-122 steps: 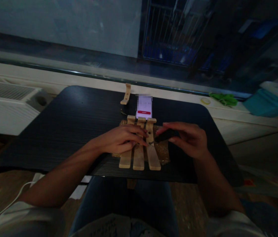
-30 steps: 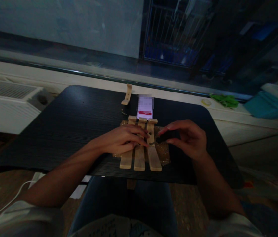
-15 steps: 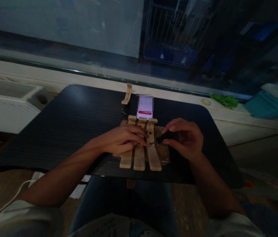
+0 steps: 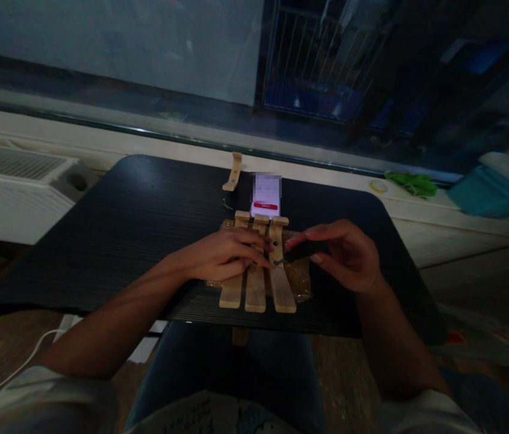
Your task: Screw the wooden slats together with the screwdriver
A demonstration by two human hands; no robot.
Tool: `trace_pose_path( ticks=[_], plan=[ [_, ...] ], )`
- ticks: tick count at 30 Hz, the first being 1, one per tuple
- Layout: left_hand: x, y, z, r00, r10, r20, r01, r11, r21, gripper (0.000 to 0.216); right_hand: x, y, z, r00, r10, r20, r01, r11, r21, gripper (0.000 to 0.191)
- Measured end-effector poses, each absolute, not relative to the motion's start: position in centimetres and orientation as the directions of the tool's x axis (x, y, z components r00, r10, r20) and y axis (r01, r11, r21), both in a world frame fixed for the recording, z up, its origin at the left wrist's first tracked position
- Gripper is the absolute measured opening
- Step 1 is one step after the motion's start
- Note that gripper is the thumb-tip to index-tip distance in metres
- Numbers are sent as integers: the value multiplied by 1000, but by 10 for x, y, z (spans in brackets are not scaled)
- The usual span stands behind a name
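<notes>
Three pale wooden slats (image 4: 255, 289) lie side by side on a clear plastic sheet (image 4: 300, 279) near the front edge of a black table (image 4: 137, 229). My left hand (image 4: 222, 256) lies flat across the slats, fingers stretched out and pressing them down. My right hand (image 4: 342, 253) pinches a small dark screwdriver (image 4: 297, 253) between thumb and fingers, its tip against the side of the rightmost slat. What the tip touches is too small to make out.
A lit phone (image 4: 266, 196) lies just behind the slats. A separate wooden piece (image 4: 232, 172) rests at the table's far edge. A white radiator (image 4: 14, 187) is at left; a teal bag (image 4: 493, 187), green cloth (image 4: 410, 182) and tape roll (image 4: 377, 186) sit on the sill at right.
My right hand's fingers have shifted round the screwdriver handle, turning it slightly in place. My left hand and the slats have stayed where they were.
</notes>
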State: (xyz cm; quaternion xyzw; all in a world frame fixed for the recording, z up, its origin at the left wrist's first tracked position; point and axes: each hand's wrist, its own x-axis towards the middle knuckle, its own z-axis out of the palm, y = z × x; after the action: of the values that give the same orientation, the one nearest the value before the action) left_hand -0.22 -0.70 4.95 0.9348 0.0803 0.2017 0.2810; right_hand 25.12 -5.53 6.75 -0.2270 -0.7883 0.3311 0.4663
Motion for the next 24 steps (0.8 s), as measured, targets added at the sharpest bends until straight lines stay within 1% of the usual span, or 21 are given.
trace_pose_path(
  ticks=[5,8,15,22,24],
  plan=[
    [-3,-7,49,906,268,327,47,-832,553,43,251,-55,63,-374,702,606,102,680,-726,38],
    [-3,-7,49,909,268,320,51,-831,554,43,250,-52,63,-388,673,630,107,712,-694,41],
    [-2,-7,49,907,263,330,46,-839,543,45,247,-49,64,-378,633,676,119,757,-643,38],
    [-2,-8,48,906,262,334,39,-836,548,43,242,-48,64,-353,594,723,99,792,-602,46],
    [-2,-8,49,906,261,332,38,-834,550,43,241,-48,65,-365,567,739,100,813,-574,44]
  ],
)
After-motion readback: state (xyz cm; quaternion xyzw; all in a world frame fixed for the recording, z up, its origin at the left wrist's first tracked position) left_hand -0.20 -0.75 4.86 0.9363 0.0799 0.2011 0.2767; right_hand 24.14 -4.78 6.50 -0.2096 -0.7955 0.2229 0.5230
